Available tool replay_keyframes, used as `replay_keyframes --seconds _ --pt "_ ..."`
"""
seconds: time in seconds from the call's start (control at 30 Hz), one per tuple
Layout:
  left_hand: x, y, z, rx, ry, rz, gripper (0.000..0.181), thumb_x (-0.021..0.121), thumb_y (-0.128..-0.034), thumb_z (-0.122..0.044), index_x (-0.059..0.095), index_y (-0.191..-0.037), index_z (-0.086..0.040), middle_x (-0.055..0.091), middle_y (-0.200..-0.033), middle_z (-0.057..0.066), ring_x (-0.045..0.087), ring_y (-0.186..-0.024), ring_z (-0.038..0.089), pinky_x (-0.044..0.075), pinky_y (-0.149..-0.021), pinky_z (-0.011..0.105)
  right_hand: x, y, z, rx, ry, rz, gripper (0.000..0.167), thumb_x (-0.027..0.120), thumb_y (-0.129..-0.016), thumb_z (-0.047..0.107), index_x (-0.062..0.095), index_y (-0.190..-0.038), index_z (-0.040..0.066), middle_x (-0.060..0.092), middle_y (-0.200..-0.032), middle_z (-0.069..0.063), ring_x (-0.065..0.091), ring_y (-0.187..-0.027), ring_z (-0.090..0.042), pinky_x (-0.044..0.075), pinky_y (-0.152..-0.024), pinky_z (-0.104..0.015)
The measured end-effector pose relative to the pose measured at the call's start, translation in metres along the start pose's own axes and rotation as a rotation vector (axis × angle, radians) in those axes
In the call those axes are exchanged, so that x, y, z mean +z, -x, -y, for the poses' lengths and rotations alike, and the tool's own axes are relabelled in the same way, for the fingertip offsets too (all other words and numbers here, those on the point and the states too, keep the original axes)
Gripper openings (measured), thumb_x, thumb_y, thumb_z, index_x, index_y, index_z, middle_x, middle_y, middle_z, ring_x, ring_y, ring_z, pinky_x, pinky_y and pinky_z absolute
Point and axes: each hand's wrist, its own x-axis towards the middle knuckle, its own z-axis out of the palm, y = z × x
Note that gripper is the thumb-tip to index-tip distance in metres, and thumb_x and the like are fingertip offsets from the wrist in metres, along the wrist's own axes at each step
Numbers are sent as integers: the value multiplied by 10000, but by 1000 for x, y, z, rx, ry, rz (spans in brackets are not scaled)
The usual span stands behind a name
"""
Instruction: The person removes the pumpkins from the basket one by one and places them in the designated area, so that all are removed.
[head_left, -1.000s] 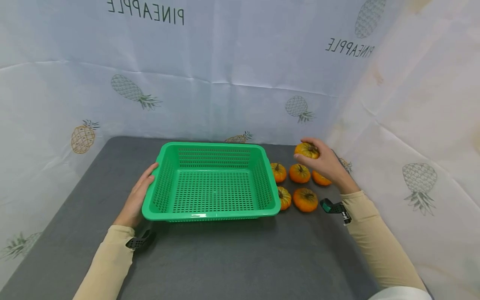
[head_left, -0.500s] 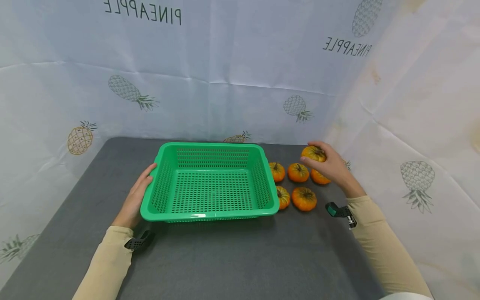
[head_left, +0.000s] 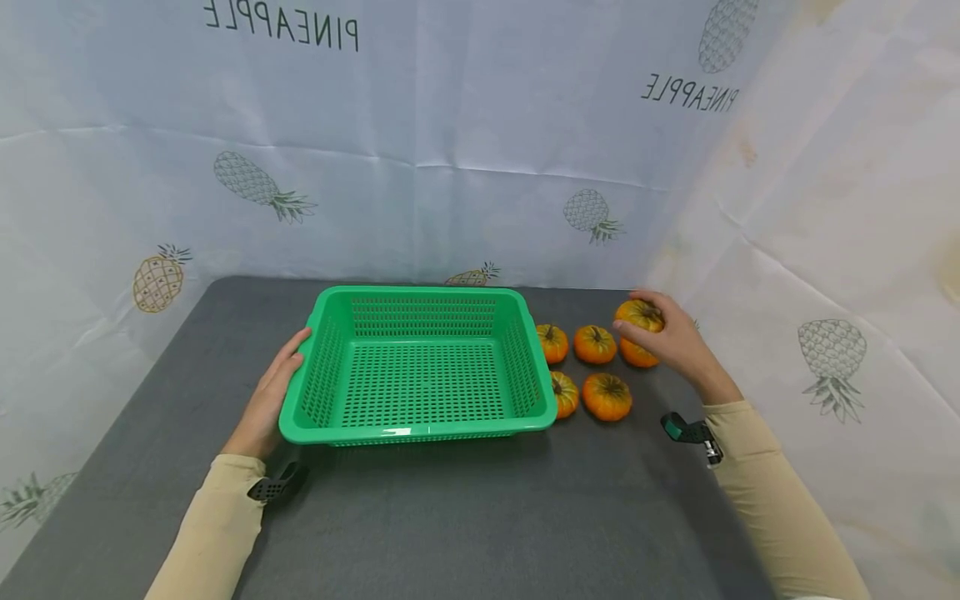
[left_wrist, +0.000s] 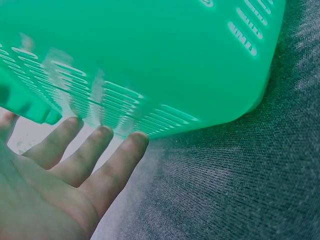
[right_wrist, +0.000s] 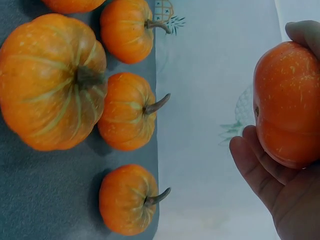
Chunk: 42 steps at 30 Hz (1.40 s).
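My right hand (head_left: 670,337) grips a small orange pumpkin (head_left: 639,314) above the far right part of the table, over another pumpkin (head_left: 637,353). In the right wrist view this held pumpkin (right_wrist: 287,105) sits between thumb and fingers, its smooth underside showing. On the left, my left hand (head_left: 272,396) rests against the side of a green plastic basket (head_left: 420,432) with slotted walls. Seen from the left wrist, the fingers (left_wrist: 107,175) are fairly straight and their tips touch the outer wall. Nothing lies inside the basket.
Several pumpkins stand right of the basket, among them a front one (head_left: 607,397) and a back one (head_left: 595,344). The basket's right rim partly covers two others. A grey cloth-topped table (head_left: 450,525) lies beneath; a pineapple-print curtain (head_left: 420,208) hangs behind and at the sides.
The right hand has moved to the right and slightly down with the pumpkin, over the rightmost one in the back row. My left hand stays at the basket.
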Motion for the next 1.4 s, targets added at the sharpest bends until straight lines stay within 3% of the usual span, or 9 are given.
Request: replay_keyframes --seconds 0.43,0.87,1.1,1.4 --pt "-1 -1 1 9 14 3 594 301 -1098 -506 119 -1641 -347 257 -1565 136 613 -1049 49 560 -777 281 -4 11 -17 21 22 -24 733 663 -964 487 399 -1544 125 329 -1603 -231 339 -1431 -471 346 -1058 -683" --pt "1 0 -1 2 -6 -4 604 299 -1095 -518 109 -1642 -346 189 -1621 152 572 -1101 41 546 -797 259 0 21 -39 39 31 -51 726 652 -971 491 416 -1530 93 353 -1578 -252 361 -1399 -479 342 -1049 -676" --pt "1 0 -1 1 3 -4 603 300 -1097 -512 107 -1643 -342 215 -1598 156 594 -1074 39 551 -789 263 2 26 -48 65 34 -50 736 657 -970 483 406 -1530 76 119 -1689 -234 87 -1546 -489 220 -1128 -731" --pt "1 0 -1 -4 3 -5 599 299 -1098 -509 110 -1643 -345 236 -1584 149 606 -1054 33 553 -783 263 5 30 -51 81 39 -70 743 646 -979 478 391 -1541 65 306 -1594 -285 307 -1431 -517 317 -1062 -688"
